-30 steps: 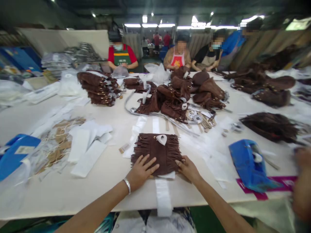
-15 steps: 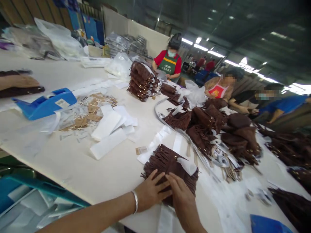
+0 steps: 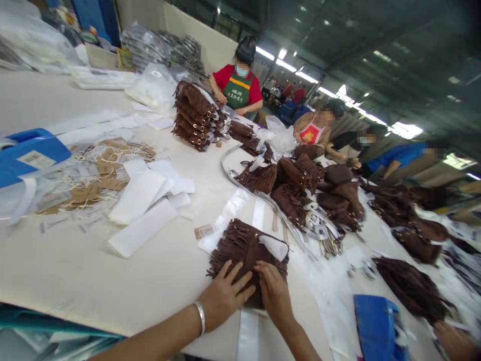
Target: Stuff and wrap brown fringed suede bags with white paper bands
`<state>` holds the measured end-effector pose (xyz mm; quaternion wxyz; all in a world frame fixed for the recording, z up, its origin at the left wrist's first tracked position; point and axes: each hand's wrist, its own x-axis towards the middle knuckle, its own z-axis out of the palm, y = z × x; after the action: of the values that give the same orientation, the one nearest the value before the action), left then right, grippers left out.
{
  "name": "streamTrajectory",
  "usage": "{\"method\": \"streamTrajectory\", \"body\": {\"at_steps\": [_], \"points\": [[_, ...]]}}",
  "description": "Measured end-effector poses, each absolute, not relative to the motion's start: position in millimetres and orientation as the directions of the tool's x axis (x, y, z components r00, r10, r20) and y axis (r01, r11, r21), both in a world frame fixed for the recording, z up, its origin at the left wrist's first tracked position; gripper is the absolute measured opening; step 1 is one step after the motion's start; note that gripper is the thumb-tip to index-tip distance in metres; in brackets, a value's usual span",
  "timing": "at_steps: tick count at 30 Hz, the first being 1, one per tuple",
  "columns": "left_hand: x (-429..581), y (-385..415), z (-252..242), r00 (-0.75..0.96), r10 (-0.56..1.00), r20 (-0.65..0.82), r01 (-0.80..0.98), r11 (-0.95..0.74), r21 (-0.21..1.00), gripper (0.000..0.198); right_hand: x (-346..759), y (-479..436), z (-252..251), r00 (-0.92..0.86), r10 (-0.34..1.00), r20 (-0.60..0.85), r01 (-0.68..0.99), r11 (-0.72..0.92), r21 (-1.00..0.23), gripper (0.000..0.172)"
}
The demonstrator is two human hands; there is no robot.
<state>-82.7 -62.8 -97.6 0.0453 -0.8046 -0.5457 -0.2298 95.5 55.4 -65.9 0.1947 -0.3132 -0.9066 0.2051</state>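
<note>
A dark brown fringed bag (image 3: 244, 245) with gold-coloured eyelets lies on the table in front of me, and a white wrap (image 3: 275, 247) sticks up from its right part. My left hand (image 3: 227, 296), with a silver bangle at the wrist, rests spread on the bag's near left side. Opposite it, my right hand (image 3: 276, 296) touches the near right side with bent fingers, its thumb hidden. White strips (image 3: 248, 333) run out from under the bag. A small tan tag (image 3: 204, 231) lies by its far left corner.
White sheets (image 3: 143, 230) and stringed tan tags (image 3: 108, 165) lie left, near a blue tape dispenser (image 3: 33, 155). Another blue dispenser (image 3: 378, 326) is at lower right. Stacked brown bags (image 3: 195, 118) and a bag heap (image 3: 300, 185) stand beyond. Co-workers, one in a green apron (image 3: 236, 93), work across the table.
The view has swung right, so things sit further left and more of the right-hand dispenser shows. My right hand's fingers have lifted and bent more; my left hand stays on the bag.
</note>
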Motion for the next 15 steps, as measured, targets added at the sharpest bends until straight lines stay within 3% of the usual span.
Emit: {"method": "streamTrajectory", "body": {"at_steps": [3, 5, 10, 15], "points": [[-81.5, -63.2, -95.2, 0.317, 0.875, 0.366, 0.903, -0.397, 0.165, 0.046, 110.3, 53.8, -61.9, -0.484, 0.85, 0.207, 0.616, 0.499, -0.609, 0.018], [-81.5, -62.1, -92.2, 0.346, 0.883, 0.318, 0.899, -0.408, 0.156, 0.047, 114.5, 56.1, -61.7, -0.454, 0.876, 0.164, 0.626, 0.444, -0.641, 0.022], [-81.7, -55.9, -84.4, 0.415, 0.888, 0.196, 0.892, -0.44, 0.107, 0.054, 116.3, 62.0, -55.5, -0.608, 0.745, 0.274, 0.547, 0.643, -0.536, 0.017], [-79.2, -50.3, -81.1, 0.483, 0.867, 0.121, 0.874, -0.485, -0.01, 0.056, 140.9, 16.9, -44.7, -0.667, 0.66, 0.347, 0.498, 0.741, -0.452, 0.027]]}}
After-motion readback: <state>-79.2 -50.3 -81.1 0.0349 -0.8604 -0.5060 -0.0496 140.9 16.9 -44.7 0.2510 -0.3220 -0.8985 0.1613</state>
